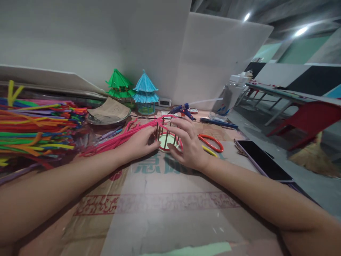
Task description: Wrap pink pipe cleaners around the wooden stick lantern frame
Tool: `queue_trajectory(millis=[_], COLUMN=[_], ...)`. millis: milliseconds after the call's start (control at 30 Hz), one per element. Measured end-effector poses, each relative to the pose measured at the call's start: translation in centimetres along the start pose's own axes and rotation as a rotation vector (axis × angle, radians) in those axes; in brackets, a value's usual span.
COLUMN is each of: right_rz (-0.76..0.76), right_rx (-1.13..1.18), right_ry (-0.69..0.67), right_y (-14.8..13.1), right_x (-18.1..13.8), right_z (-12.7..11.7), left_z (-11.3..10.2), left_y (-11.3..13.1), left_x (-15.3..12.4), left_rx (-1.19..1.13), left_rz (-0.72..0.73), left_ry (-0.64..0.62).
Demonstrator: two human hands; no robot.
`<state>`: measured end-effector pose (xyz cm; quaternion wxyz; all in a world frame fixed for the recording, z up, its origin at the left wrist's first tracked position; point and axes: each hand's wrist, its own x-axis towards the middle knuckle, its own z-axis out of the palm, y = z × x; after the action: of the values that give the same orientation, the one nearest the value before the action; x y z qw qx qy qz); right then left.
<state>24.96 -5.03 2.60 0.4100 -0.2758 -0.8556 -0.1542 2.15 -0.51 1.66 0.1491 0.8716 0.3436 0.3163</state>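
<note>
A small pavilion frame (167, 139) stands on the covered table between my hands. It has thin brown posts, a pale green base edged in red, and a pink pipe-cleaner ring around its top. My left hand (144, 142) grips its left side, thumb low near the base and the other fingers partly hidden behind. On the right side, my right hand (186, 142) curls around the posts, with fingers near the top ring and thumb by the base. Loose pink pipe cleaners (119, 139) lie beside and behind my left hand.
Bundles of coloured pipe cleaners (34, 131) fill the left. Behind stand a green pavilion (117, 83), a blue pavilion (145, 87), a metal tray (106, 122) and a glue gun (182, 108). Orange-handled scissors (220, 146), a phone (263, 160) and a clear bottle (226, 97) sit right.
</note>
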Motion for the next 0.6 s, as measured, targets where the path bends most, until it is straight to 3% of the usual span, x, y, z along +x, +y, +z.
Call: queue_trajectory(millis=[600], right_rz=[0.011], right_rx=[-0.032], right_ry=[0.021], right_y=[1.1], right_x=[0.1], right_z=[0.0], left_z=[-0.1], left_y=[0.1], left_x=[0.0], left_rx=[-0.007], left_rz=[0.011], left_ry=[-0.007])
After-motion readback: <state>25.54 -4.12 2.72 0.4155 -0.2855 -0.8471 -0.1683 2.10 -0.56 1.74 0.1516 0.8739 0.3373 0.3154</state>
